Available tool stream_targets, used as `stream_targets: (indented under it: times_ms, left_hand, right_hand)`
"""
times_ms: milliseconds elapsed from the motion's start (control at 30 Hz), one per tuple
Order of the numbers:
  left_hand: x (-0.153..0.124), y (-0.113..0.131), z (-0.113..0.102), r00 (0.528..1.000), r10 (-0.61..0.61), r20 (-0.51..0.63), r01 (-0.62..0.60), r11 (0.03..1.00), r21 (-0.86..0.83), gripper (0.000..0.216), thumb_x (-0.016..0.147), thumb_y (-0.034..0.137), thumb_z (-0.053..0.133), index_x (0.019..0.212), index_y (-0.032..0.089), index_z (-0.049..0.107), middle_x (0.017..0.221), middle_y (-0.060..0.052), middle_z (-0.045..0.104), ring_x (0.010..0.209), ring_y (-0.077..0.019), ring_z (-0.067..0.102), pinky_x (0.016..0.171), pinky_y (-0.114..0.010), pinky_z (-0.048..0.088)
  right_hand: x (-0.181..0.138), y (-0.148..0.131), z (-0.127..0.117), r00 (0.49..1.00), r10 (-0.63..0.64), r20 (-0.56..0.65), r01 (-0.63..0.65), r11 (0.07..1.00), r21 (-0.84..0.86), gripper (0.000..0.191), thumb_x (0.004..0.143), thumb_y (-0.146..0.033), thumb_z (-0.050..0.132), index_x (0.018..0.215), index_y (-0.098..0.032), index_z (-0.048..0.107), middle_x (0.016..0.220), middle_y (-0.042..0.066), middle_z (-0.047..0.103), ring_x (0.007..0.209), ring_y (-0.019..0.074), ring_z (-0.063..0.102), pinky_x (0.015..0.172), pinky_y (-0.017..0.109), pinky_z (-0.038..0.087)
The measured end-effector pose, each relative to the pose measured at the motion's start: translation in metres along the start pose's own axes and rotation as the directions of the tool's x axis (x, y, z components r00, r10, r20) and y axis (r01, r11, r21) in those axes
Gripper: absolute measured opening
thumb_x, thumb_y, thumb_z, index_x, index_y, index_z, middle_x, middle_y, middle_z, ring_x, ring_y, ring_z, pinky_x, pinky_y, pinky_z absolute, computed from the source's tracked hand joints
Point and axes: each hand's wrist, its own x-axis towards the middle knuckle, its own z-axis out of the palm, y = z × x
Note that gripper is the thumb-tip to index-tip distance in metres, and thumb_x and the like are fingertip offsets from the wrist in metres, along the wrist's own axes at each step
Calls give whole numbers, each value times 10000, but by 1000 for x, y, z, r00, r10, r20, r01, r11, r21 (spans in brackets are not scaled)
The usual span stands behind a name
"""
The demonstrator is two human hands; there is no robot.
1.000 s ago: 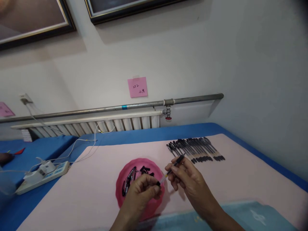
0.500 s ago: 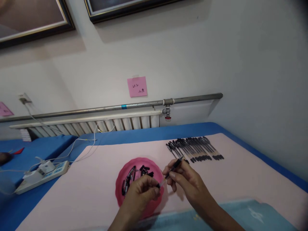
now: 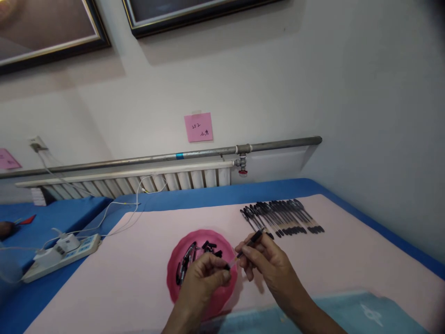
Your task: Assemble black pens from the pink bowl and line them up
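Between my two hands is a gel pen, slanting up to the right. My left hand (image 3: 207, 274) pinches the clear barrel (image 3: 233, 263) near its dark end, over the right side of a pink bowl (image 3: 173, 253). My right hand (image 3: 266, 260) grips the pen's black front section (image 3: 256, 236), tip pointing up and away. Whether the two sections are fully joined is too small to tell. Inside the bowl lie black-and-clear pen parts (image 3: 189, 254) and short black caps (image 3: 209, 246), partly hidden by my left hand.
A row of black pens (image 3: 278, 215) lies on the pink sheet (image 3: 132, 260) beyond my right hand. Light blue cloth (image 3: 333, 315) covers the near edge. At the left, a power strip (image 3: 62, 257) with plugs and white cables rests on the blue table (image 3: 167, 198). A radiator (image 3: 194, 178) stands behind.
The view has shifted very slightly. Both hands keep their hold on the pen with almost no movement; the bowl and the row of pens stay as they were.
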Motion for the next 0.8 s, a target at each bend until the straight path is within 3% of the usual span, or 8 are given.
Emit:
stream_targets:
  times_ms: [133, 233, 333, 533, 667, 733, 800]
  left_hand:
    - [-2, 4, 5, 998, 30, -54, -32, 998, -46, 330, 491, 229, 824, 718, 156, 597, 583, 49, 569, 550, -68, 520, 537, -184, 401]
    - [-6, 13, 11, 980, -198, -22, 196, 977, -83, 387, 632, 479, 698, 788, 141, 593, 597, -8, 604, 499, -113, 556, 463, -226, 431]
    - [-11, 17, 14, 923, -378, 78, 381, 923, -43, 518, 747, 612, 476, 661, 112, 579, 501, -44, 575, 351, -110, 498, 334, -217, 356]
    - [-9, 8, 13, 980, -193, 50, 198, 974, -113, 312, 657, 409, 695, 614, 143, 538, 456, 39, 518, 341, -47, 412, 343, -166, 310]
    - [-4, 5, 11, 999, -52, 0, 52, 994, -98, 338, 516, 315, 809, 645, 149, 545, 461, 57, 534, 365, -40, 430, 387, -162, 335]
    - [-4, 7, 12, 997, -70, -9, 69, 990, -122, 392, 508, 346, 811, 762, 155, 582, 553, 40, 592, 381, -50, 461, 387, -172, 350]
    - [-6, 11, 15, 977, -210, 21, 211, 966, -150, 433, 598, 488, 721, 828, 144, 594, 585, 5, 609, 374, -72, 479, 352, -186, 333]
  right_hand:
    - [1, 2, 2, 998, 22, -67, -19, 999, 39, 240, 754, -390, 643, 760, -188, 513, 558, -27, 625, 412, 95, 523, 428, 227, 417]
    - [-1, 1, 4, 995, 10, -99, -3, 998, 68, 227, 757, -376, 647, 763, -191, 515, 568, -29, 629, 417, 97, 527, 436, 232, 422]
    - [-3, -1, 5, 994, 16, -106, -9, 998, 70, 220, 754, -366, 656, 758, -193, 519, 571, -30, 633, 415, 96, 529, 431, 228, 416]
    - [-2, 3, 6, 997, 14, -76, -6, 994, 107, 231, 745, -365, 666, 786, -188, 523, 585, -12, 642, 431, 105, 539, 422, 232, 429]
    - [-1, 2, 7, 992, 37, -117, -18, 987, 159, 261, 728, -391, 679, 775, -188, 521, 582, -13, 629, 437, 106, 527, 413, 231, 428]
    - [-1, 0, 8, 990, 48, -131, -26, 986, 167, 279, 721, -410, 682, 759, -184, 524, 578, -7, 627, 443, 107, 525, 410, 225, 421]
    - [-2, -2, 9, 989, 60, -138, -36, 985, 171, 289, 717, -420, 685, 747, -182, 524, 576, -3, 625, 452, 111, 529, 412, 226, 419]
